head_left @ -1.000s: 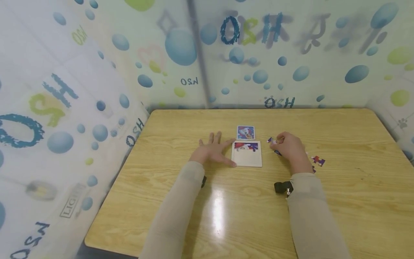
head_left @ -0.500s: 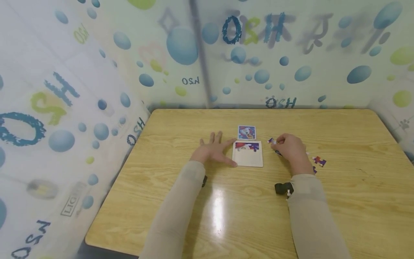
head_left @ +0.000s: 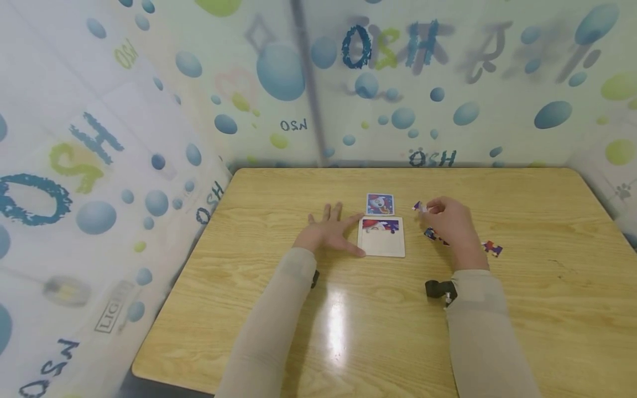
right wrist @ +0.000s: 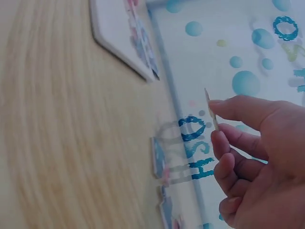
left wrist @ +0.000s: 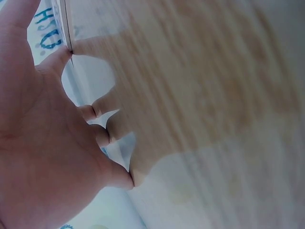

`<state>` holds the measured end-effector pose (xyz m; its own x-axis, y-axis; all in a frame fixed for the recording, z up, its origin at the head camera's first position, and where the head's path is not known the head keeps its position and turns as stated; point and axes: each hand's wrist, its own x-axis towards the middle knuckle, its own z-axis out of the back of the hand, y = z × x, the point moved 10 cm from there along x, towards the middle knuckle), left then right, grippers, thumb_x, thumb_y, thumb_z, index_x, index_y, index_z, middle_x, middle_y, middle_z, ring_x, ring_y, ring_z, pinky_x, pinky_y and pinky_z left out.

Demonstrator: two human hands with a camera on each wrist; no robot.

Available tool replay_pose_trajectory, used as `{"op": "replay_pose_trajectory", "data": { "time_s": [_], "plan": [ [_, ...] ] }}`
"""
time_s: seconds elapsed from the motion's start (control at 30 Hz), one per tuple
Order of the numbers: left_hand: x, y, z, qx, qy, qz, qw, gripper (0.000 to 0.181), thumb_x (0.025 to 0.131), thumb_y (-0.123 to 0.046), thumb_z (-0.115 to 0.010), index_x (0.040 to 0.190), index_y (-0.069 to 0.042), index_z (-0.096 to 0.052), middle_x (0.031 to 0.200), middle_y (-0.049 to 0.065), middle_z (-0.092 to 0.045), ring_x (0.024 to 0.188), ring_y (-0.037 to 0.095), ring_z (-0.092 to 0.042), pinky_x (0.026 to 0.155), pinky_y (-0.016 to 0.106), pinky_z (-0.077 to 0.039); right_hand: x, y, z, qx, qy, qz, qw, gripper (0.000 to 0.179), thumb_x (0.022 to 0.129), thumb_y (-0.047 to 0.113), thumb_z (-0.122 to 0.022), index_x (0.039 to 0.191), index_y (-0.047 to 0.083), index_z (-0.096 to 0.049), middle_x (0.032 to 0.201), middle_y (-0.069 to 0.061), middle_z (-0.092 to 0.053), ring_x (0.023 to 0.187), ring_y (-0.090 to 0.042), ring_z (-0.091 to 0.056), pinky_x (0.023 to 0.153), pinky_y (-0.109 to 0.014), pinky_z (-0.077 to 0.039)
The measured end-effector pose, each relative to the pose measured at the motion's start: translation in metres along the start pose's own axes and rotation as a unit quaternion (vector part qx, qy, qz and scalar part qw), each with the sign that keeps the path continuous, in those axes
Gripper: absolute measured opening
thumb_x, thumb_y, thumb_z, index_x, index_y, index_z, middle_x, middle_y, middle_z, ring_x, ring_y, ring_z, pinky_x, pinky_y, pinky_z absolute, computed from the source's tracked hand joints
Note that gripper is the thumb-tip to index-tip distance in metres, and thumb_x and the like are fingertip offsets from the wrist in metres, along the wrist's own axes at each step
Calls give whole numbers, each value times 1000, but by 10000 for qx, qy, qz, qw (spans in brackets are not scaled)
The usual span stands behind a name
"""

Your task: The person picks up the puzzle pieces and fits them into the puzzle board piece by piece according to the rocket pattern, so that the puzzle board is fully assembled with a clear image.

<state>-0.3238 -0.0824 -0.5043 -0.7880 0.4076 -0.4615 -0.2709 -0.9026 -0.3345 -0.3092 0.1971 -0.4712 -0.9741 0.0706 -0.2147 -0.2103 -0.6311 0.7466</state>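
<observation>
Your right hand [head_left: 453, 225] hides part of the loose puzzle pieces [head_left: 431, 234], and your right wrist view's top edge crops the puzzle board [right wrist: 114, 33]

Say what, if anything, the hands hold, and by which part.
The right hand pinches a puzzle piece by the edge nearest the palm; the left hand, spread against the puzzle board, grips nothing.

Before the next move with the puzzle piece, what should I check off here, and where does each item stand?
1. Puzzle piece pinched in the right hand: ok.
2. Left hand touching the tray: ok, at its left edge.
3. Bare space in the tray: ok, nearer than the placed pieces.
4. Picture card uncovered: ok.
5. Puzzle piece over the tray: not ok, right of it.
6. Puzzle piece matches a gap: cannot tell.
</observation>
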Motion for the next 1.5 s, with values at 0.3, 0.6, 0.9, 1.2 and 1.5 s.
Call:
{"op": "replay_pose_trajectory", "data": {
  "time_s": [0.3, 0.6, 0.9, 1.2, 1.5],
  "plan": [
    [1, 1, 1, -16, -2, 23, 10000, 114, 77, -83, -75, 167, -55, -9, 178, 10, 25, 163, 42, 27, 120, 82, 18, -9, 16, 6, 228, -65, 119, 9996, 58, 105, 46, -65, 146, 6, -58, 136, -20, -59, 112, -34, -55, 85, -37, -54],
    [0, 0, 1, -61, -16, 6, 10000, 114, 77, -81, -76, 168, -53, -11, 178, 11, 25, 163, 42, 26, 119, 83, 17, -12, 30, -12, 572, 232, 502, 9968, 54, 103, 46, -69, 142, 9, -62, 131, -16, -61, 116, -31, -54, 88, -35, -52],
    [0, 0, 1, 35, -44, 53, 10000, 114, 78, -82, -75, 168, -53, -11, 179, 11, 23, 163, 42, 25, 120, 83, 15, -16, 45, -35, 650, 564, 550, 9948, 49, 102, 40, -71, 139, 8, -64, 128, -15, -63, 115, -31, -57, 94, -37, -51],
    [1, 1, 1, 42, -10, 124, 9999, 113, 77, -84, -74, 167, -55, -11, 179, 11, 22, 163, 43, 25, 121, 84, 14, -15, 59, -65, 345, 841, 948, 9913, 41, 103, 33, -71, 137, 8, -67, 117, -13, -65, 105, -27, -58, 83, -31, -52],
    [2, 1, 1, 56, 18, 96, 9999, 113, 78, -84, -73, 167, -55, -10, 179, 11, 23, 163, 43, 26, 120, 84, 13, -13, 59, -90, 88, 973, 1266, 9871, 34, 104, 29, -70, 132, 10, -69, 111, -11, -66, 99, -25, -57, 82, -31, -50]
  ]
}}
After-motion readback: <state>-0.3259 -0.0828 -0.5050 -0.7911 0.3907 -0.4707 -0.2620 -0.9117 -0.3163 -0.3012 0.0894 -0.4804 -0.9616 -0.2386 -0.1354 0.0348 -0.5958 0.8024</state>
